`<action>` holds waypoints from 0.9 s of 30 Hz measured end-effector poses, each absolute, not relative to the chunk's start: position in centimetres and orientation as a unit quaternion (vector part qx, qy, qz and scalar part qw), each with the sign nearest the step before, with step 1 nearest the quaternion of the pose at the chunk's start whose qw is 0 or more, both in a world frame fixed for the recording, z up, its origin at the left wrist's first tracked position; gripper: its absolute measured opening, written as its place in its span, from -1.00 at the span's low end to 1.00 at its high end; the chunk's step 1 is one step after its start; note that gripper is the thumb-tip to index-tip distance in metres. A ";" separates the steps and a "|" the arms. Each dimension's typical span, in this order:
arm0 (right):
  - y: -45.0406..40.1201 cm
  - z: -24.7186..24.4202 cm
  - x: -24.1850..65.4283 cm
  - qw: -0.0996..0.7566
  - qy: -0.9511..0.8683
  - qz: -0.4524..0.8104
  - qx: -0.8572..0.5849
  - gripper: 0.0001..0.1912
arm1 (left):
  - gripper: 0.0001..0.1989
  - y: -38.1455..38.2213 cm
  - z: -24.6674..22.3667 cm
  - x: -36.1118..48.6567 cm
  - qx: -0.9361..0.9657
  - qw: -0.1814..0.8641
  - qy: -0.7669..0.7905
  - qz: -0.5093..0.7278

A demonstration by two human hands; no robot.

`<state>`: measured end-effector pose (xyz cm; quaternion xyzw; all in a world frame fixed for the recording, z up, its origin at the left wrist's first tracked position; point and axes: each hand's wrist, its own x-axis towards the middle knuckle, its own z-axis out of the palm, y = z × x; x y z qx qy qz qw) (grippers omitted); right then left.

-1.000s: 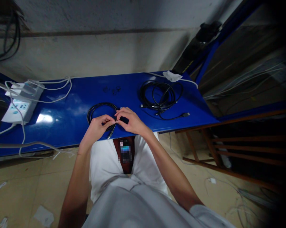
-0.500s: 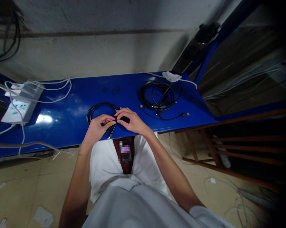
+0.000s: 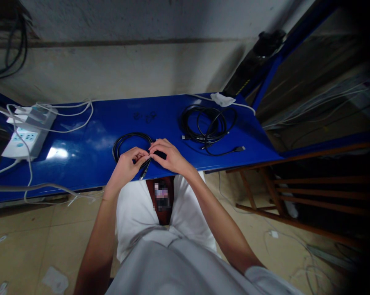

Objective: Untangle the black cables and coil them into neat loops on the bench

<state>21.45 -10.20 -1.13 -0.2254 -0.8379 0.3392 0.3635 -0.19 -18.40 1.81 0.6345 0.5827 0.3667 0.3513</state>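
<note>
A coiled black cable [image 3: 116, 144] lies on the blue table, near its front edge. At the coil's right side, the fingertips of my left hand [image 3: 130, 164] pinch together. My right hand [image 3: 169, 156] pinches at the same spot, its thumb and forefinger meeting the left fingertips. Both hands are closed on the cable there; whether a small tie is also between the fingers is too small to tell. One cable plug [image 3: 143, 174] points toward me below the fingers. Part of the coil is hidden behind my hands.
More black cables [image 3: 203, 123] lie loosely coiled to the right, with a plug [image 3: 240, 148]. Several small dark bits [image 3: 148, 116] lie farther back. A white power strip [image 3: 26, 137] with white wires stands left. White crumpled material [image 3: 222, 99] is at the back right of the blue table [image 3: 89, 159].
My fingertips have shifted very slightly and come closer together at the cable. The coil and the other things stay where they were.
</note>
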 end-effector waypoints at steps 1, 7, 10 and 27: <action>-10.2 -1.1 21.5 0.362 -0.839 0.337 -0.224 -0.90 | -0.76 -18.4 2.0 -0.1 0.634 0.355 0.585 0.361; -10.2 -1.1 21.5 0.375 -0.838 0.334 -0.215 -0.89 | -0.64 -18.0 2.7 0.2 0.629 0.383 0.587 0.336; -10.3 -1.0 21.5 0.368 -0.838 0.335 -0.224 -0.87 | -0.58 -17.7 2.7 0.5 0.611 0.384 0.601 0.344; -10.2 -1.1 21.7 0.352 -0.838 0.354 -0.220 -0.90 | -0.53 -15.8 2.3 -1.0 0.647 0.427 0.572 0.269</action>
